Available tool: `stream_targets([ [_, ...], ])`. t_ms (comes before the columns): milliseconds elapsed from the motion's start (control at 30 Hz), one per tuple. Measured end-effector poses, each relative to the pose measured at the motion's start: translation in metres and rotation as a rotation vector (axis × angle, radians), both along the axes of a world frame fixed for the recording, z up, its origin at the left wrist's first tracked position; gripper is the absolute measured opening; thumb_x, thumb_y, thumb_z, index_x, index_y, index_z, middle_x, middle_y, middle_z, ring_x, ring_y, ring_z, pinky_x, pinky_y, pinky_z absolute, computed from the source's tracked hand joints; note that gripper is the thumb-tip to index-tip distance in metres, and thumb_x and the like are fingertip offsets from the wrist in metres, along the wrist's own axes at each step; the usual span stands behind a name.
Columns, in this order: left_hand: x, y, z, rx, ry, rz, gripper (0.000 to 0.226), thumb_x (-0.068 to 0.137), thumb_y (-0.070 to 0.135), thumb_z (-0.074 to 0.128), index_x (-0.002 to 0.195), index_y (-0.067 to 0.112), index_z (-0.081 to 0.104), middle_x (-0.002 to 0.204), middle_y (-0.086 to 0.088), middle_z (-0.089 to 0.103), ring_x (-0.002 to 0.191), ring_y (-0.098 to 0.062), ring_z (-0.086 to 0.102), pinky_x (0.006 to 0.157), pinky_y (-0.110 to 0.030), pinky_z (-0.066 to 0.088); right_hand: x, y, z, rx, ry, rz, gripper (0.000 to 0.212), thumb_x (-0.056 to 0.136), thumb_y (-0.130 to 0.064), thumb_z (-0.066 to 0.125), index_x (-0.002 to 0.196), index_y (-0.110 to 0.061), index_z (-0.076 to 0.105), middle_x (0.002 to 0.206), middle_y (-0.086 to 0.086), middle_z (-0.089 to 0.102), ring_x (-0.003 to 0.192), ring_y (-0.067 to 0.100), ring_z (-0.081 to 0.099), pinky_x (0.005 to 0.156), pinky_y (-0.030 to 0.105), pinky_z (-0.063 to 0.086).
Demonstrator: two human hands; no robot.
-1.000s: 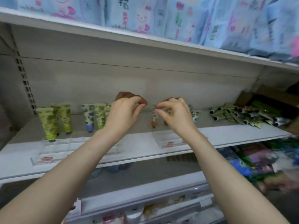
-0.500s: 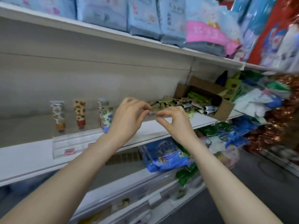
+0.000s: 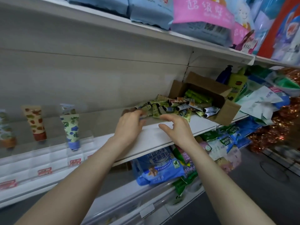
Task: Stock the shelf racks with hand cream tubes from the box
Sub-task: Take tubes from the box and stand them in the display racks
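A moment ago the two hands were pinched close together, fingertip to fingertip. Now they have moved apart and sit by the pile.

The long white shelf (image 3: pixel 162 137) runs across the wall. Big soft packs (image 3: pixel 151 12) fill the shelf above, and a blue bag (image 3: pixel 159 168) lies below. A brown box (image 3: pixel 227 109) lies tipped on its side on the shelf, and the hand cream tubes (image 3: pixel 170 108) spill out of it in a heap.

The left hand (image 3: pixel 129 125) bends its fingers over the edge of the heap; I cannot tell if it holds a tube. The right hand (image 3: pixel 178 129) is loose and holds nothing.

Far to the left, a blue flower tube (image 3: pixel 71 127) and a red spotted tube (image 3: pixel 34 122) stand in a clear rack (image 3: pixel 53 153).
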State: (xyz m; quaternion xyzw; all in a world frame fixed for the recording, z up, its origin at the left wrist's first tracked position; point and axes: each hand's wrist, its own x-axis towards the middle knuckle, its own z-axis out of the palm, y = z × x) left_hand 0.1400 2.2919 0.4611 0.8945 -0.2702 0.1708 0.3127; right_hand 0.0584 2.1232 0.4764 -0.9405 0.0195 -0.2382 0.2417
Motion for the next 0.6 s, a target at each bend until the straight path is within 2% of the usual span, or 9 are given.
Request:
stream_targets([
  [100, 0.026, -0.014, -0.005, 0.077, 0.062, 0.023, 0.033, 0.089, 0.023, 0.057, 0.122, 0.027, 0.06, 0.123, -0.008, 0.061, 0.114, -0.032, 0.052, 0.092, -0.034, 0.044, 0.033, -0.007, -0.008, -0.039, 0.057, -0.015, 0.034, 0.089, -0.022, 0.066, 0.123, -0.016, 0.064, 0.12, 0.002, 0.065, 0.11, 0.018, 0.059, 0.088, 0.024, 0.042],
  [167, 0.041, -0.022, -0.008, 0.118, 0.097, 0.018, 0.032, 0.091, 0.024, 0.055, 0.122, 0.029, 0.059, 0.125, -0.006, 0.059, 0.114, -0.03, 0.052, 0.093, -0.034, 0.046, 0.056, -0.011, -0.011, -0.081, 0.139, -0.073, 0.034, 0.091, -0.024, 0.062, 0.122, -0.011, 0.063, 0.116, 0.009, 0.065, 0.107, 0.026, 0.06, 0.083, 0.029, 0.045],
  [233, 0.055, -0.029, -0.006, 0.194, 0.18, 0.035, 0.034, 0.094, 0.023, 0.05, 0.128, 0.023, 0.055, 0.13, -0.007, 0.053, 0.12, -0.03, 0.048, 0.097, -0.039, 0.045, 0.074, -0.014, -0.011, -0.118, 0.215, -0.119, 0.034, 0.092, -0.023, 0.058, 0.124, -0.009, 0.06, 0.114, 0.014, 0.064, 0.106, 0.032, 0.061, 0.083, 0.035, 0.05],
  [300, 0.066, -0.035, -0.006, 0.292, 0.198, 0.084, 0.035, 0.095, 0.023, 0.047, 0.13, 0.019, 0.052, 0.131, -0.008, 0.05, 0.122, -0.031, 0.045, 0.098, -0.041, 0.044, 0.088, -0.018, -0.014, -0.143, 0.233, -0.092, 0.046, 0.091, -0.014, 0.056, 0.137, -0.011, 0.051, 0.129, 0.015, 0.058, 0.114, 0.035, 0.058, 0.091, 0.038, 0.05],
  [367, 0.072, -0.039, -0.011, 0.341, 0.183, 0.109, 0.035, 0.095, 0.022, 0.045, 0.13, 0.018, 0.052, 0.132, -0.008, 0.05, 0.121, -0.03, 0.046, 0.096, -0.039, 0.045, 0.098, -0.022, -0.018, -0.194, 0.238, -0.034, 0.057, 0.09, -0.002, 0.052, 0.145, -0.01, 0.041, 0.147, 0.013, 0.043, 0.129, 0.032, 0.047, 0.102, 0.033, 0.041],
  [433, 0.074, -0.041, -0.018, 0.352, 0.18, 0.12, 0.034, 0.097, 0.021, 0.041, 0.129, 0.018, 0.052, 0.133, -0.007, 0.05, 0.119, -0.03, 0.047, 0.094, -0.038, 0.045, 0.11, -0.03, -0.024, -0.267, 0.251, 0.019, 0.06, 0.089, 0.002, 0.049, 0.147, -0.008, 0.038, 0.154, 0.013, 0.034, 0.139, 0.028, 0.036, 0.11, 0.029, 0.029],
  [600, 0.075, -0.042, -0.022, 0.376, 0.164, 0.235, 0.034, 0.099, 0.023, 0.044, 0.131, 0.013, 0.051, 0.131, -0.009, 0.053, 0.119, -0.03, 0.047, 0.088, -0.033, 0.043, 0.128, -0.045, -0.033, -0.416, 0.361, 0.087, 0.063, 0.091, 0.005, 0.043, 0.149, -0.016, 0.034, 0.161, 0.007, 0.018, 0.146, 0.027, 0.021, 0.116, 0.03, 0.017],
])
